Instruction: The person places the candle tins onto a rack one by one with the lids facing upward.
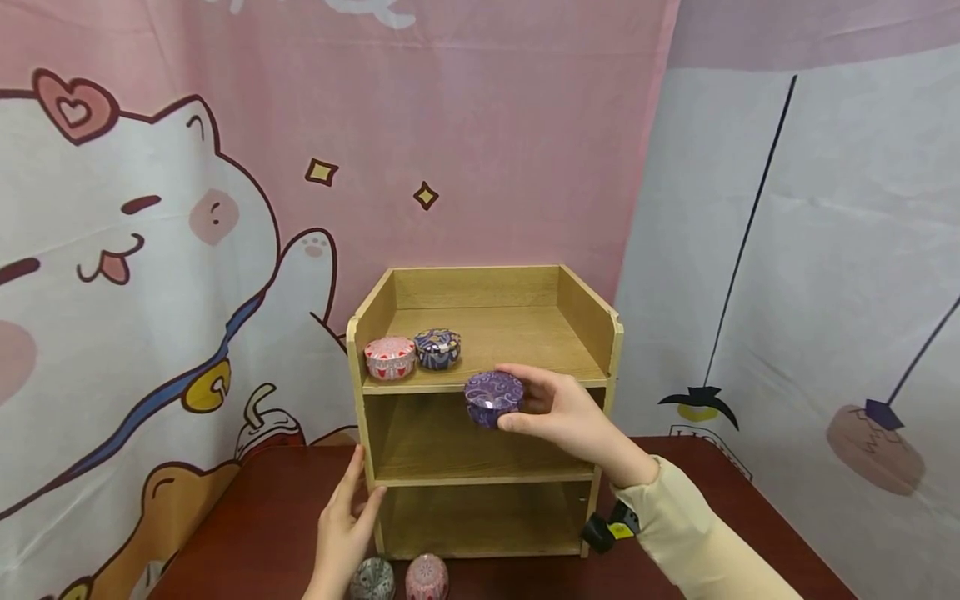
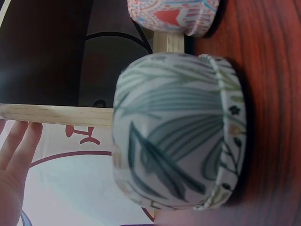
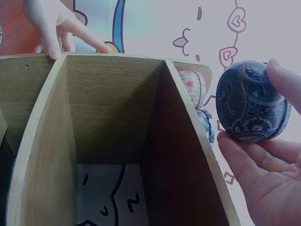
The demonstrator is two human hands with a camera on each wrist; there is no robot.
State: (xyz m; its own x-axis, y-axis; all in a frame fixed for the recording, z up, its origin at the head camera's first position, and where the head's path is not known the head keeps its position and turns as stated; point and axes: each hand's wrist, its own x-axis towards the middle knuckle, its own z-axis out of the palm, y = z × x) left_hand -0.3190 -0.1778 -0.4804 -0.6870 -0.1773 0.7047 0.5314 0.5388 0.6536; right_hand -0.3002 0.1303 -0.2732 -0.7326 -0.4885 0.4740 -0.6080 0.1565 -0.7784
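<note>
Between thumb and fingers, my right hand (image 1: 561, 417) pinches a small purple patterned tin (image 1: 492, 398), held in front of the wooden shelf unit (image 1: 480, 481) near its top board's front edge. In the right wrist view the same tin (image 3: 252, 101) looks dark with pale swirls. My left hand (image 1: 347, 521) rests with extended fingers against the unit's left side panel. On the top board's left end, a pink-and-red tin (image 1: 390, 357) sits beside a blue-and-yellow patterned tin (image 1: 437, 348).
A green leaf-patterned tin (image 2: 178, 132) and a pink patterned tin (image 1: 427, 577) stand on the dark red table (image 1: 277, 500) before the unit, close to my left hand. Behind everything hangs a cartoon-printed cloth (image 1: 495, 150).
</note>
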